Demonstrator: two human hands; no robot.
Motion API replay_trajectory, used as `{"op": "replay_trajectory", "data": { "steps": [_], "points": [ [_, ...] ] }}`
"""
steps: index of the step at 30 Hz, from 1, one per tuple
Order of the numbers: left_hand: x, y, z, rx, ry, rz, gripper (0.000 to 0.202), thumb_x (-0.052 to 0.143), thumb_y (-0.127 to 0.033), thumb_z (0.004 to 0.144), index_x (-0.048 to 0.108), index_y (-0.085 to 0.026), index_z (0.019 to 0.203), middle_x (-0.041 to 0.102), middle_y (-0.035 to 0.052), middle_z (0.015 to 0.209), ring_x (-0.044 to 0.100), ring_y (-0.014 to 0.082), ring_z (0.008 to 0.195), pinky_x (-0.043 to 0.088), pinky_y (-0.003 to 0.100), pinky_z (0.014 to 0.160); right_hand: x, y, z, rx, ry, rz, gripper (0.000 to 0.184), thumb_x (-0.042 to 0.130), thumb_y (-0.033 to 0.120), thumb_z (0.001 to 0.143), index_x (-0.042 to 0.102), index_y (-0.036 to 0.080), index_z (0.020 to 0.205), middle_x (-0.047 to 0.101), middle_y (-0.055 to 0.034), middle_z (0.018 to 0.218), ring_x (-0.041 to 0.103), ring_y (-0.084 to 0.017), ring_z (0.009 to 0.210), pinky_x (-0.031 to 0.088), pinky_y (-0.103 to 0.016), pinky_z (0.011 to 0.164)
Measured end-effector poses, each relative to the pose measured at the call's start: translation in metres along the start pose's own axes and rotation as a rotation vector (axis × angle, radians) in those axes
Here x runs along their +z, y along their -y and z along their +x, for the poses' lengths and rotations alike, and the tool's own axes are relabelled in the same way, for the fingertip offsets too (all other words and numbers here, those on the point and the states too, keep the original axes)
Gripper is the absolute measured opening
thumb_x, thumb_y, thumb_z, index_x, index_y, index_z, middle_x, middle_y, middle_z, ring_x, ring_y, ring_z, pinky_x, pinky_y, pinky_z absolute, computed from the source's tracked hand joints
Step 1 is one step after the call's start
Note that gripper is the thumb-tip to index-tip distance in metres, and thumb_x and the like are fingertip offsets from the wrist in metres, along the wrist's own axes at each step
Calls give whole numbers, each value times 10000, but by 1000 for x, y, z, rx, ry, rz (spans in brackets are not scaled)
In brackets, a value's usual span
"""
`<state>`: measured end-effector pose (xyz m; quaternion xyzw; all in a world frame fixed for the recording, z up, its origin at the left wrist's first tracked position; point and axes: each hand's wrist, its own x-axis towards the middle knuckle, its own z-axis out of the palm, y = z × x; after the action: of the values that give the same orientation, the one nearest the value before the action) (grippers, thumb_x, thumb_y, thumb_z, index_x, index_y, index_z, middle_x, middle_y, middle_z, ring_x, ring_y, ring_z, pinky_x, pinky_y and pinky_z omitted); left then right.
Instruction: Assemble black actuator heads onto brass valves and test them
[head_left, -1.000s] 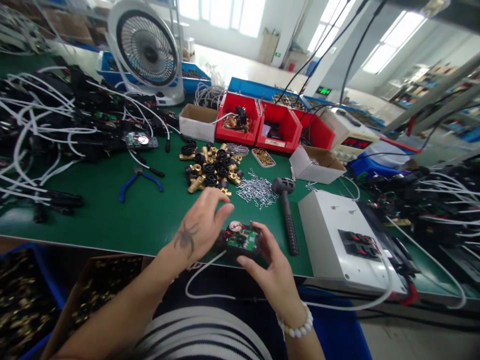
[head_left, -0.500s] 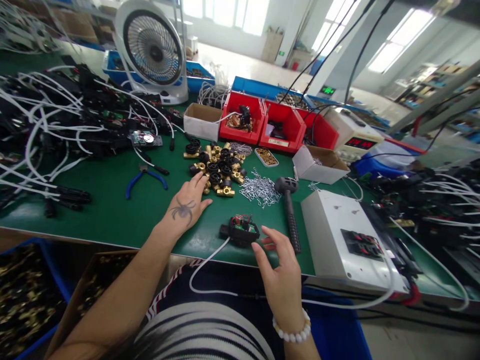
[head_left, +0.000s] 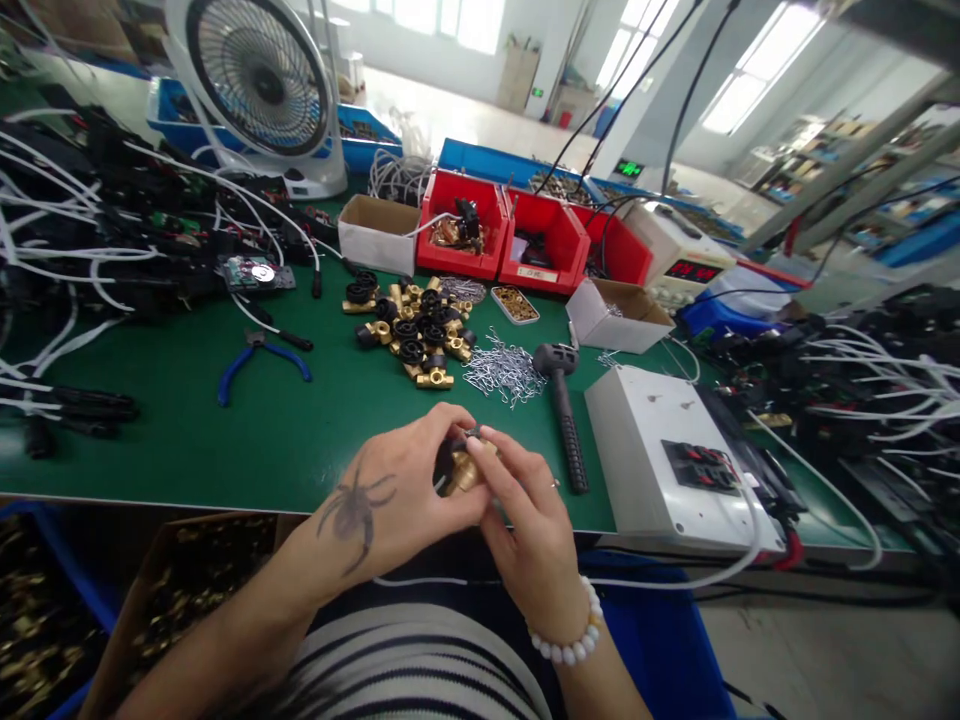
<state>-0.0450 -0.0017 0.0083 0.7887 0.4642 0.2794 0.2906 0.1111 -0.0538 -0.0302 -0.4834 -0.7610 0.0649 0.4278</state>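
In front of me a brass fitting (head_left: 464,472) with a black part is held between my two hands. My left hand (head_left: 397,480) curls round it from the left, thumb below and fingers over the top. Fingertips of my right hand (head_left: 529,500) press on it from the right. Most of the fitting is covered by my fingers. The black housing with the circuit board seen earlier is hidden, and a white cable (head_left: 424,581) runs out below my hands. Beyond them lies a pile of brass fittings with black caps (head_left: 420,330), beside a heap of metal clips (head_left: 506,370).
A black hammer (head_left: 566,420) lies right of my hands, next to a grey-white box (head_left: 637,450). Blue-handled pliers (head_left: 259,360) lie to the left. Red bins (head_left: 544,245), cardboard boxes (head_left: 375,245) and a fan (head_left: 262,80) stand behind. Cabled parts crowd both sides.
My left hand has come back from the pile to the front with a brass fitting. My right hand has moved in to meet it. The view has shifted slightly.
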Motion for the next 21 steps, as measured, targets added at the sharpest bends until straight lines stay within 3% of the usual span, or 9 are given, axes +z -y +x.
{"op": "replay_trajectory", "data": {
  "steps": [3, 6, 8, 10, 13, 17, 19, 21],
  "points": [
    [-5, -3, -2, 84, 41, -23, 378, 622, -478, 859, 557, -229, 1135, 495, -65, 636, 471, 116, 519, 410, 240, 557, -3, 0, 0, 90, -87, 108, 466, 546, 99, 931, 549, 313, 1345, 601, -74, 1292, 557, -230, 1205, 491, -411, 1016],
    [-9, 0, -2, 188, 50, -134, 515, 545, -605, 886, 527, -238, 1246, 572, -45, 750, 537, 110, 608, 431, 223, 573, -7, 3, -3, 407, -173, 455, 300, 625, 269, 922, 611, 271, 1222, 662, -70, 1171, 643, -219, 1042, 568, -359, 873],
    [-7, 0, -3, 264, 25, -199, 478, 564, -552, 897, 533, -244, 1262, 598, -34, 857, 563, 98, 713, 462, 201, 661, -9, 6, -4, 603, -164, 789, 303, 628, 431, 913, 637, 236, 1144, 697, -70, 1017, 663, -175, 785, 584, -295, 688],
    [-3, -2, -4, 315, -8, -248, 418, 620, -434, 902, 547, -228, 1257, 593, -27, 910, 563, 88, 801, 465, 176, 745, -10, 10, -6, 696, -115, 1083, 383, 618, 541, 890, 657, 215, 1087, 702, -61, 916, 597, -124, 604, 544, -245, 574],
    [4, -9, -5, 334, -60, -300, 360, 664, -297, 890, 578, -193, 1224, 565, -20, 916, 549, 73, 847, 451, 141, 788, -11, 18, -8, 742, -49, 1331, 423, 661, 574, 844, 674, 218, 1072, 708, -66, 933, 561, -89, 552, 504, -209, 546],
    [6, -12, -7, 349, -75, -322, 350, 683, -261, 876, 588, -188, 1205, 560, -15, 968, 547, 60, 885, 443, 116, 825, -10, 21, -11, 734, -37, 1387, 444, 717, 563, 796, 681, 246, 1104, 714, -60, 960, 581, -97, 574, 505, -217, 575],
    [5, -12, -8, 371, -80, -328, 359, 681, -259, 877, 575, -191, 1214, 563, -7, 1022, 551, 64, 931, 442, 121, 852, -11, 19, -12, 696, -64, 1344, 430, 727, 541, 796, 686, 273, 1130, 711, -47, 986, 621, -125, 663, 528, -244, 652],
    [5, -11, -9, 393, -80, -328, 378, 679, -270, 879, 560, -201, 1231, 554, -3, 1054, 545, 71, 975, 437, 127, 881, -11, 16, -15, 659, -100, 1270, 409, 730, 511, 807, 692, 292, 1150, 698, -41, 1059, 649, -168, 860, 528, -289, 821]
  ]
}}
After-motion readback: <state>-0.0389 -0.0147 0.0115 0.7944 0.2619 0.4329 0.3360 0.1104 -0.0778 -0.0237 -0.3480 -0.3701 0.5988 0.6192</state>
